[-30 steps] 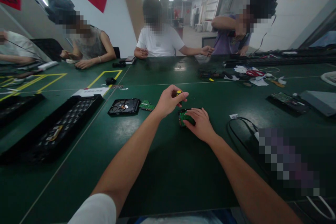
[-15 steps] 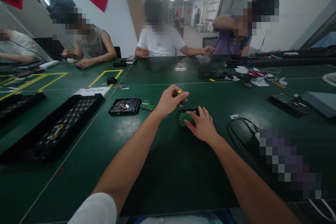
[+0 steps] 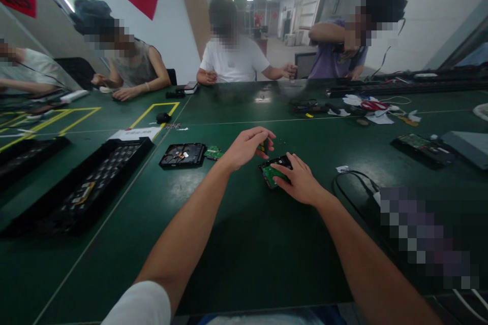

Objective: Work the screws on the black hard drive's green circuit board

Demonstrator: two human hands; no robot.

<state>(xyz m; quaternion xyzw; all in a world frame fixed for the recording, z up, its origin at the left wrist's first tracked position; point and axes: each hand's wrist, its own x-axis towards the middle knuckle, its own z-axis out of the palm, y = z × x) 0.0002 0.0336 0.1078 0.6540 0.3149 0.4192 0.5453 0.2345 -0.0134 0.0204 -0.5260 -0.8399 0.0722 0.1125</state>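
My left hand (image 3: 247,146) is closed around a small screwdriver (image 3: 263,146) with a yellow-tipped handle, held just above the left end of a small hard drive (image 3: 271,172). The drive lies on the green table with its green circuit board facing up. My right hand (image 3: 299,180) rests on the drive's right side, fingers pressed on it, and the drive sits slightly turned.
An opened black hard drive (image 3: 182,155) and a loose green board (image 3: 213,152) lie to the left. A long black tray (image 3: 76,188) sits further left. A black cable (image 3: 351,188) loops at the right. Three other people sit across the table.
My left hand has tipped down, hiding the yellow handle end, and the drive under my right hand has turned a little. A person across the table drew a hand back.
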